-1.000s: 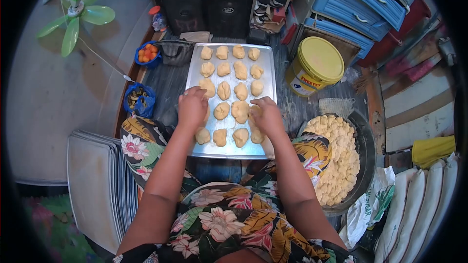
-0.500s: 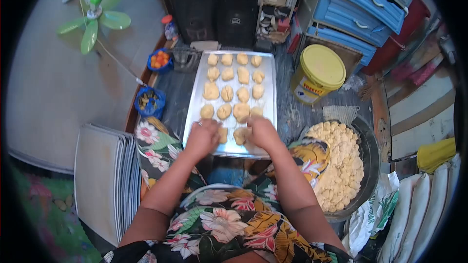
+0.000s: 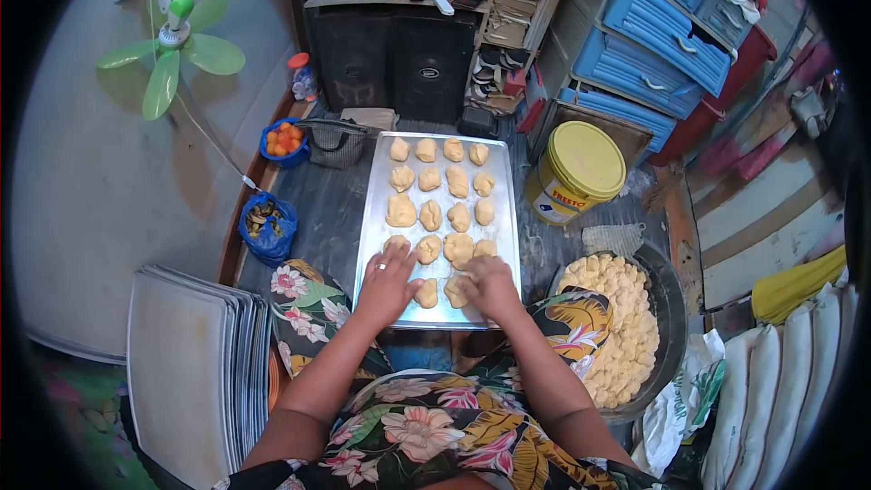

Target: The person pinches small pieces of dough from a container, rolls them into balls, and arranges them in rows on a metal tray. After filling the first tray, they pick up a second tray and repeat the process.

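Observation:
A metal baking tray (image 3: 439, 323) lies in front of me, with rows of pale dough pieces (image 3: 430, 179) on it. Over its near left part is my left hand (image 3: 388, 283), fingers spread, a ring on one; its thumb is beside a dough piece (image 3: 425, 292) in the nearest row, and its fingers partly cover another piece. My right hand (image 3: 492, 289), slightly blurred, reaches in from the right with fingers extended onto a dough piece (image 3: 455, 291) in the same row. To my right, a large dark basin (image 3: 673, 308) holds a heap of cut dough chunks (image 3: 626, 327).
A yellow lidded bucket (image 3: 581, 163) stands right of the tray. Stacked trays (image 3: 181, 363) lean at my left. Blue bags (image 3: 268, 229) and a green fan (image 3: 172, 41) are on the left. Blue drawers (image 3: 635, 63), speakers (image 3: 390, 63) and full sacks (image 3: 771, 390) stand around.
The view has tilted up, so the tray appears lower. My left hand has spread its fingers over the dough, and my right hand has shifted onto a piece in the nearest row.

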The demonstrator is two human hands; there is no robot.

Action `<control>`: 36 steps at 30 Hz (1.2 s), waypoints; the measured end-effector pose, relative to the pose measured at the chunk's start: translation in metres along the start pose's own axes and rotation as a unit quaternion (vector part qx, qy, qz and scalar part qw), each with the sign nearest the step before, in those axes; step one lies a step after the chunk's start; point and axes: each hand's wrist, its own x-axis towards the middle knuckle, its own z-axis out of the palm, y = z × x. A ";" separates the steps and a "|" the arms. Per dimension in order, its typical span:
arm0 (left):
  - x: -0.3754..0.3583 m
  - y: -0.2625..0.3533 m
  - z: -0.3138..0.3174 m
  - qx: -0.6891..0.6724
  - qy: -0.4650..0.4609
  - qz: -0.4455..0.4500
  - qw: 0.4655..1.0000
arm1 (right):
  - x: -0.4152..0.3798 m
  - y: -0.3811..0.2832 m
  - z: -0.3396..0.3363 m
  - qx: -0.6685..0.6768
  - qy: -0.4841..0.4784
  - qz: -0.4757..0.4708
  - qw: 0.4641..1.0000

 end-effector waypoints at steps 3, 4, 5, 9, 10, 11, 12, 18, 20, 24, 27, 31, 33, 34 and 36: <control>-0.002 -0.014 -0.003 0.072 -0.103 -0.040 0.991 | 0.010 0.004 -0.007 0.020 0.137 0.081 0.987; -0.003 -0.018 -0.003 0.073 -0.101 -0.044 0.991 | 0.010 0.008 -0.006 0.021 0.135 0.078 0.988; -0.004 -0.020 -0.001 0.069 -0.103 -0.039 0.992 | 0.008 0.013 -0.003 0.010 0.129 0.089 0.988; -0.007 -0.024 0.003 0.062 -0.098 -0.040 0.992 | 0.005 0.017 0.001 -0.003 0.098 0.121 0.988; -0.007 -0.025 0.003 0.069 -0.100 -0.040 0.992 | 0.006 0.016 0.000 -0.010 0.084 0.136 0.987; -0.008 -0.025 0.003 0.068 -0.097 -0.045 0.992 | 0.006 0.013 0.002 -0.011 0.082 0.130 0.988; -0.009 -0.027 0.003 0.061 -0.096 -0.040 0.993 | 0.005 0.010 0.005 -0.029 0.101 0.126 0.986; 0.003 -0.009 -0.003 0.043 -0.088 -0.006 0.995 | -0.001 0.002 0.023 -0.165 0.035 0.115 0.979; 0.014 0.003 0.002 0.033 -0.079 0.024 0.996 | 0.004 0.002 0.020 -0.142 0.058 0.110 0.982; 0.027 0.018 0.016 0.032 -0.112 0.073 0.991 | 0.015 0.002 0.024 -0.136 0.030 0.100 0.985; 0.025 0.011 0.022 0.093 -0.144 0.064 0.983 | 0.017 0.005 0.023 -0.131 0.028 0.109 0.985; 0.021 0.005 0.021 0.104 -0.152 0.064 0.981 | 0.009 -0.001 0.022 -0.131 0.145 0.020 0.980; 0.019 0.005 0.024 0.106 -0.152 0.051 0.981 | -0.001 -0.021 0.007 -0.111 0.064 0.023 0.992; 0.019 0.004 0.025 0.102 -0.143 0.057 0.983 | -0.005 -0.027 0.005 -0.094 -0.016 0.028 0.995; 0.017 0.005 0.021 0.111 -0.145 0.063 0.981 | -0.010 -0.023 0.017 -0.061 0.029 0.012 0.998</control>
